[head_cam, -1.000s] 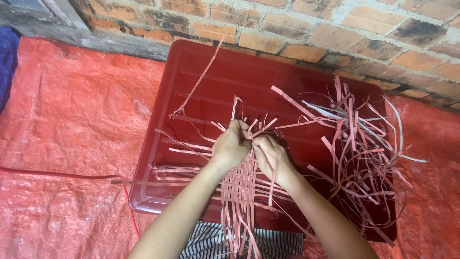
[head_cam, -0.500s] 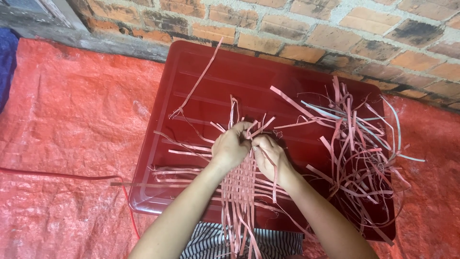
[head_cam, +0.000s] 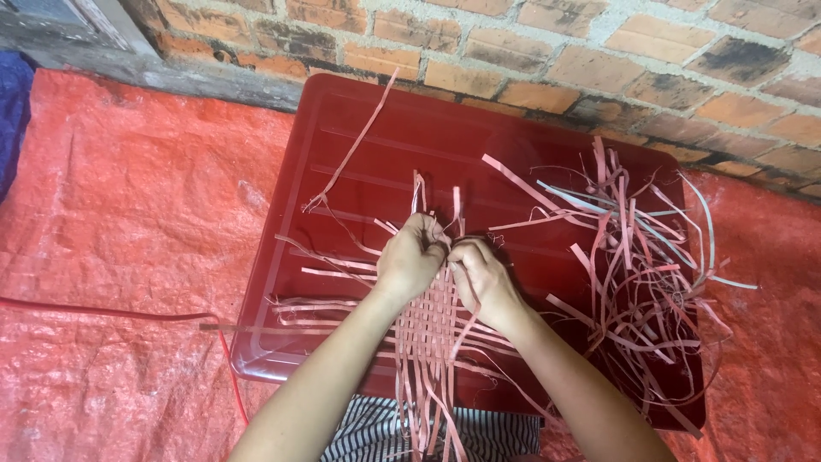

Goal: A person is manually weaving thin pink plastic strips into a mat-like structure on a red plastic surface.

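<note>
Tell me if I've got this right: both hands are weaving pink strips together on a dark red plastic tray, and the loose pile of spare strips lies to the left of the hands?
Not quite. The head view shows the loose pile of spare strips to the right of the hands, not the left. The rest holds: the left hand and right hand meet over the woven pink strips on the dark red plastic tray.

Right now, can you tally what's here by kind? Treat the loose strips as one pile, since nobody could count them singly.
Hands: 2, left hand and right hand, both pinching strips at the top of the mat
Woven strip mat: 1
Loose strip pile: 1
Dark red plastic tray: 1
Orange-red tarp: 1
Brick wall: 1
Total: 7
</note>
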